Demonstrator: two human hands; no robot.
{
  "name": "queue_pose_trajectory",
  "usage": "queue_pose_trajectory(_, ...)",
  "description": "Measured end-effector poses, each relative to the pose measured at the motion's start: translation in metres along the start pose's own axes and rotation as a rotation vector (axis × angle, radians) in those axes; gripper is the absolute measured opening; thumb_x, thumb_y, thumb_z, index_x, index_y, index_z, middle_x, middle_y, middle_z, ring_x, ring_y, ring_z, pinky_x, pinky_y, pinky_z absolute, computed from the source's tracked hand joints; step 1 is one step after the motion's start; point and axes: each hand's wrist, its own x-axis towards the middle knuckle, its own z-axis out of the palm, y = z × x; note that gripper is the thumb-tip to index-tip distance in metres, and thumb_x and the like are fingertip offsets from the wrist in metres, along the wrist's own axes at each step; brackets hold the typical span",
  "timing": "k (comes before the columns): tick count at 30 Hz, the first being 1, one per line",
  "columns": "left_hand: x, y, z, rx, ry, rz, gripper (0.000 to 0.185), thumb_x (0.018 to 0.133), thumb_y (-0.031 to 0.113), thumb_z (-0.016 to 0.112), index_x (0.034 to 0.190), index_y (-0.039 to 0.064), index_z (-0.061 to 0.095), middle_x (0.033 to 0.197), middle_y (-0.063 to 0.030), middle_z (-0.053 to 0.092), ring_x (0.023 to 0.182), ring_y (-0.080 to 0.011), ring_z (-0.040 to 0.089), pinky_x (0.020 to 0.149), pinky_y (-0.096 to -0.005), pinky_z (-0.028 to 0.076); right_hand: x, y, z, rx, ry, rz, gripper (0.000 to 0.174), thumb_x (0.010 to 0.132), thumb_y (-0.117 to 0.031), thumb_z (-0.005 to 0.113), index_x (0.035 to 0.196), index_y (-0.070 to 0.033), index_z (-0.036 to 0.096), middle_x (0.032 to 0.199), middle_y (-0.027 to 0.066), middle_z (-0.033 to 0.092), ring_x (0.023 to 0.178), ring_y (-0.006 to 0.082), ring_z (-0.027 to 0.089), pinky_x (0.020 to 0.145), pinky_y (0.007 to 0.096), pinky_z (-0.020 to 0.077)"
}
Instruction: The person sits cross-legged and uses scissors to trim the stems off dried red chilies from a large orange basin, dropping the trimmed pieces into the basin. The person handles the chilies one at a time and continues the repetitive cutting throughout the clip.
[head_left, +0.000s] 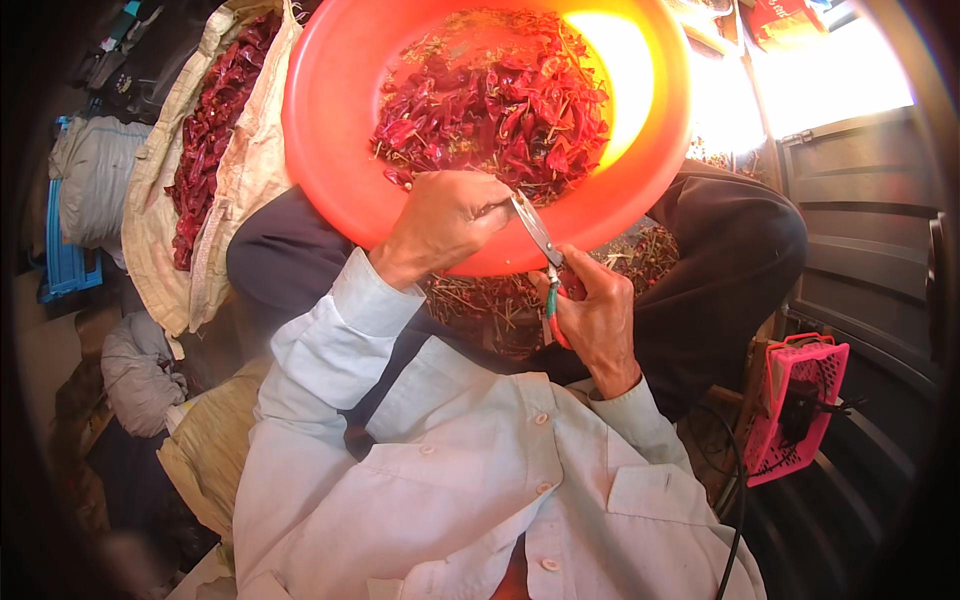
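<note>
My right hand (600, 315) is closed around a pair of scissors (538, 226), whose handle is wrapped in green, red and white. The blades slant up and left over the near rim of a large red-orange plastic basin (337, 172). My left hand (450, 221) is held over that rim, fingers curled in, by the blade tips. Its palm side is hidden, and anything pinched there is too small to make out. Inside the basin lies a heap of dried red chili peppers (495, 112) with stems and loose seeds, beyond both hands.
An open woven sack (247, 172) of dried red chilies stands left of the basin. Cut stems and bits (487, 307) litter the floor between my legs. A pink plastic basket (799, 409) holding a black device hangs at the right, with a black cable (739, 480) nearby.
</note>
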Motion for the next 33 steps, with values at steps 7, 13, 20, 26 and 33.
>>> queue_pose_trajectory(7,-0.002,-0.001,-0.005,0.081,-0.093,-0.059,0.008,0.088,0.009,0.070,0.092,0.003,0.072,0.076,-0.0147,0.063,0.071,-0.0345,0.064,0.064,-0.0421,0.048,0.005,-0.001,-0.010,-0.130,-0.109,-0.001,0.025,0.083,-0.016,0.085,0.093,0.000,0.069,0.068,0.0204,0.060,0.062,0.0375,0.065,0.058,0.0434,0.0482)
queue_pose_trajectory(13,-0.008,-0.006,-0.008,-0.070,-0.060,0.025,0.009,0.088,0.003,0.071,0.096,0.000,0.070,0.078,-0.0148,0.061,0.070,-0.0313,0.061,0.063,-0.0391,0.047,0.000,0.010,-0.002,0.256,-0.217,0.220,0.027,0.085,-0.016,0.085,0.102,0.003,0.076,0.063,0.0051,0.060,0.054,0.0103,0.053,0.051,0.0306,0.0402)
queue_pose_trajectory(20,-0.006,-0.013,-0.005,-0.116,-0.066,0.060,0.013,0.092,0.004,0.075,0.104,-0.001,0.073,0.082,-0.0122,0.065,0.072,-0.0252,0.062,0.066,-0.0359,0.049,0.010,-0.005,-0.015,0.562,-0.414,0.551,0.024,0.088,-0.018,0.083,0.101,0.001,0.077,0.066,0.0014,0.063,0.046,0.0022,0.046,0.042,0.0217,0.0291)
queue_pose_trajectory(26,-0.003,-0.012,0.001,-0.383,-0.100,-0.048,0.013,0.098,0.006,0.073,0.108,-0.003,0.075,0.085,-0.0053,0.068,0.075,-0.0112,0.062,0.066,-0.0290,0.049,0.005,0.010,-0.013,0.866,-0.514,0.599,0.024,0.097,-0.015,0.071,0.112,0.003,0.073,0.062,0.0010,0.058,0.044,0.0026,0.041,0.042,0.0212,0.0281)
queue_pose_trajectory(33,-0.004,-0.003,-0.008,-0.394,0.013,-0.075,0.012,0.099,0.006,0.072,0.105,-0.003,0.074,0.082,-0.0040,0.065,0.071,-0.0098,0.058,0.063,-0.0284,0.047,0.004,0.034,-0.003,1.588,-0.437,0.453,0.039,0.112,-0.028,0.051,0.124,0.005,0.065,0.066,-0.0002,0.055,0.043,0.0066,0.037,0.041,0.0229,0.0313)
